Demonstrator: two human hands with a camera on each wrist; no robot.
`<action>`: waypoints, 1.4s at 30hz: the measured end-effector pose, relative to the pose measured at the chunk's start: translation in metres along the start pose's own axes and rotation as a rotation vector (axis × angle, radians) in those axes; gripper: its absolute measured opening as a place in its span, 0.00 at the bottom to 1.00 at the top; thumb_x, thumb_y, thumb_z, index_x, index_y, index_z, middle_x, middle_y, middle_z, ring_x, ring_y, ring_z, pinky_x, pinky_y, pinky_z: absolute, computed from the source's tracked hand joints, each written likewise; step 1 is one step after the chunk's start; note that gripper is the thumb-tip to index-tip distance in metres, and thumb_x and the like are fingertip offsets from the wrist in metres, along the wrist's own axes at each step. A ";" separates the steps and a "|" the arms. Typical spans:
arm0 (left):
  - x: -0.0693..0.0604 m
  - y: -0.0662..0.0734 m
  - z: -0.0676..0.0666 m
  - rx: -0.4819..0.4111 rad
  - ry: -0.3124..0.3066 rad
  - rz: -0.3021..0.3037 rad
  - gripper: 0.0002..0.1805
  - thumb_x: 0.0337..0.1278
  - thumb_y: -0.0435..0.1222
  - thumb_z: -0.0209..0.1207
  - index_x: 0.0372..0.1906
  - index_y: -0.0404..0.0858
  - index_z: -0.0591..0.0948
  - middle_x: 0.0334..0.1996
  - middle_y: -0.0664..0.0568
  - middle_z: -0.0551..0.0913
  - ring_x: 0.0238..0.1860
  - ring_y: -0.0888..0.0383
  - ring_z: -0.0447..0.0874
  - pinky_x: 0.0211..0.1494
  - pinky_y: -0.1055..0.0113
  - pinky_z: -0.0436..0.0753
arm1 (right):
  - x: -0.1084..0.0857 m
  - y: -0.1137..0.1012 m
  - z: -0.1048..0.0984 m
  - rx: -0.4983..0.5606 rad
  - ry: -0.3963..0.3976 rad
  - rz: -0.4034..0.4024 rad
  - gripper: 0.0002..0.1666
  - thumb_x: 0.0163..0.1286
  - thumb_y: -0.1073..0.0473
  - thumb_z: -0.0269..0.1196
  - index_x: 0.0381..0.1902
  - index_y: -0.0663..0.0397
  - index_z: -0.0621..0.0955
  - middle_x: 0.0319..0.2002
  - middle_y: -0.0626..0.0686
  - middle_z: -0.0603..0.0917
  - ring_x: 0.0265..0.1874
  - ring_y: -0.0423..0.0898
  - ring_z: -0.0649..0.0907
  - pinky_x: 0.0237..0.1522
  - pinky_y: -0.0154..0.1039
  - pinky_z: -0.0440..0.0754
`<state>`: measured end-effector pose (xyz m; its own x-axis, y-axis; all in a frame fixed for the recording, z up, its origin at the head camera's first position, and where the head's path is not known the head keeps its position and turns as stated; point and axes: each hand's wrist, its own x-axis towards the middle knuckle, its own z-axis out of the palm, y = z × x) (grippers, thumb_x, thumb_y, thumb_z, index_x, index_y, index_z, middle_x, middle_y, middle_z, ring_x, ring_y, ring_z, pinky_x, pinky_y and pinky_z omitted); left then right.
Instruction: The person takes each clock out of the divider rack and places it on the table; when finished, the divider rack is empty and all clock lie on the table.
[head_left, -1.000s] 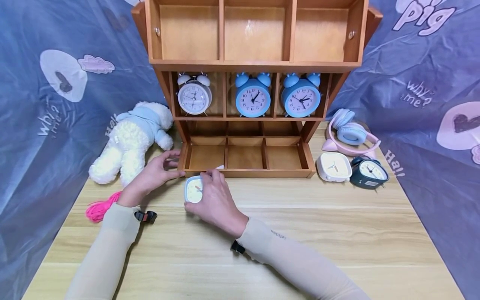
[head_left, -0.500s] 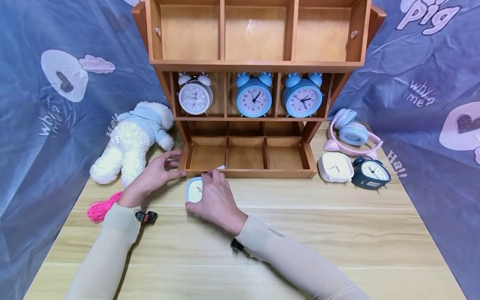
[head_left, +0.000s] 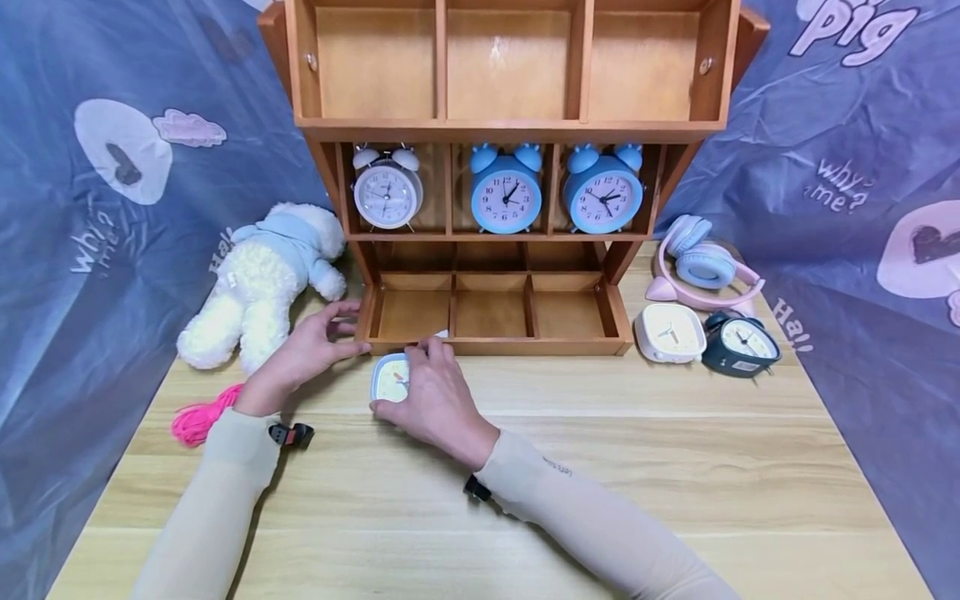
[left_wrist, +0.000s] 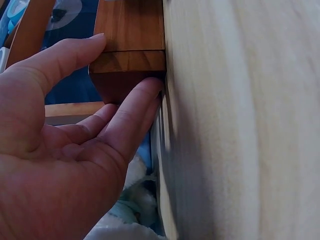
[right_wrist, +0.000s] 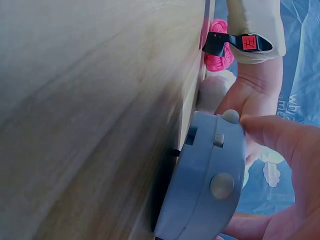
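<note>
A small light-blue alarm clock (head_left: 390, 379) with a pale square face is on or just above the table before the shelf's left front. My right hand (head_left: 437, 400) grips its side between thumb and fingers; in the right wrist view, the clock's blue casing (right_wrist: 205, 175) with round buttons tilts off the wood. My left hand (head_left: 315, 346) holds the front left corner of the wooden shelf (head_left: 495, 347), thumb and fingers on different faces of the wooden end (left_wrist: 130, 65) in the left wrist view. A white twin-bell clock (head_left: 387, 197) and two blue ones (head_left: 506, 202) occupy the middle row.
To the left lie a white plush toy (head_left: 262, 283) in a blue top and a pink yarn bundle (head_left: 202, 417). On the right are pink-and-blue headphones (head_left: 705, 267), a white square clock (head_left: 670, 333) and a dark green clock (head_left: 741, 343). Printed blue cloth surrounds the table.
The right hand stays around the light-blue clock, with only a slight shift. The left hand keeps its place at the shelf corner.
</note>
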<state>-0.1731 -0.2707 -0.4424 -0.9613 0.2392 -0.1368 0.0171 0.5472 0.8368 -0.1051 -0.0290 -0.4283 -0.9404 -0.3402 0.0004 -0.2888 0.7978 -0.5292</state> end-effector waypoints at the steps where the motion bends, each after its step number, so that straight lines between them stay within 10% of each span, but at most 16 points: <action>1: 0.000 0.000 0.000 0.001 0.002 -0.002 0.44 0.73 0.37 0.73 0.85 0.30 0.65 0.81 0.32 0.73 0.75 0.33 0.80 0.58 0.81 0.77 | -0.001 0.000 -0.001 0.014 0.004 0.003 0.54 0.61 0.35 0.83 0.76 0.59 0.79 0.70 0.59 0.78 0.66 0.54 0.77 0.67 0.46 0.84; 42: 0.000 -0.001 0.000 -0.016 0.001 0.005 0.45 0.72 0.36 0.74 0.85 0.29 0.64 0.79 0.29 0.74 0.75 0.32 0.81 0.56 0.83 0.78 | -0.012 0.006 -0.050 0.427 0.078 0.023 0.48 0.67 0.48 0.81 0.80 0.54 0.77 0.72 0.55 0.80 0.72 0.59 0.82 0.73 0.56 0.83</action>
<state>-0.1732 -0.2710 -0.4438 -0.9615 0.2411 -0.1316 0.0178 0.5329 0.8460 -0.1043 0.0051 -0.3892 -0.9612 -0.2731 0.0399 -0.1828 0.5217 -0.8333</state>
